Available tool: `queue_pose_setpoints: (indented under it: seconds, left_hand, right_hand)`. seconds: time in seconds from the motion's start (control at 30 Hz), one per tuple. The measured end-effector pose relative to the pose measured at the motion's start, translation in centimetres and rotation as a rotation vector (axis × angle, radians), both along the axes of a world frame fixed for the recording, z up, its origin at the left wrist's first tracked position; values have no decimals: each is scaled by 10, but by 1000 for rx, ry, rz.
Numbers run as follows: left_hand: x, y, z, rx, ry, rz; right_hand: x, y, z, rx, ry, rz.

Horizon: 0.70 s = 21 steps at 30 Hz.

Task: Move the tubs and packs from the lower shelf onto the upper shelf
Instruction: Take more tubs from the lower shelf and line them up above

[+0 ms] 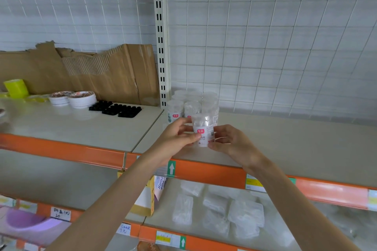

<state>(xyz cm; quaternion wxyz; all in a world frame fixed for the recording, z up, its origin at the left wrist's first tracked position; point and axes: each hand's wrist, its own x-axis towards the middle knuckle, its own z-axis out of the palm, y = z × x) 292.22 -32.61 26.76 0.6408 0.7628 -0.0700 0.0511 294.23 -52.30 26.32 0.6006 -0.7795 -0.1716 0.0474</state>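
Nearest us, clear packs (234, 212) lie on the lower shelf (163, 216). Above them, our left hand (179, 136) and right hand (230, 140) both pinch an upright, pink-labelled tub (202, 128) at the upper shelf (295, 144) front. Just behind it stands a cluster of matching tubs (191, 104).

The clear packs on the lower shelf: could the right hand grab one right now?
Probably not yet: the right hand holds a tub at the upper shelf. Once free, likely yes; the packs lie uncovered just below it.
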Motion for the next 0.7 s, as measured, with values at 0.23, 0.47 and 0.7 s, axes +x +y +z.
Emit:
queue_pose_setpoints:
  seconds: [0.23, 0.47, 0.7]
  left_hand:
    - [-4, 0, 2, 127, -16, -28]
    - [-19, 35, -2, 692, -257, 126]
    - [-20, 91, -9, 1015, -220, 287]
  right_hand:
    - [2, 5, 0, -66, -15, -4]
    - [11, 15, -3, -285, -118, -32]
    - [19, 60, 7, -365, -142, -58]
